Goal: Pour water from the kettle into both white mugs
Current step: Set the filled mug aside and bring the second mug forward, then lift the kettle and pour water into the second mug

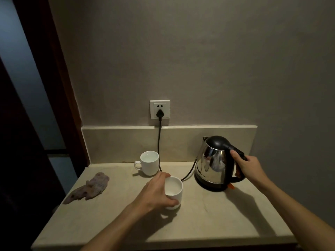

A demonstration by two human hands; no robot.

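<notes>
A steel kettle (212, 165) with a black lid and handle stands upright on its base at the right of the counter. My right hand (246, 165) is wrapped around its black handle. A white mug (175, 189) stands in the middle of the counter, and my left hand (156, 192) grips its left side. Something pale shows inside it; I cannot tell if it is water. A second white mug (150, 163) stands farther back to the left, handle pointing left, with water in it.
A black cord (159, 140) runs from the wall socket (159, 112) down between the mugs to the kettle base. A crumpled purple-grey cloth (90, 187) lies at the left. The beige counter (208, 223) ends at a front edge; a wall stands behind.
</notes>
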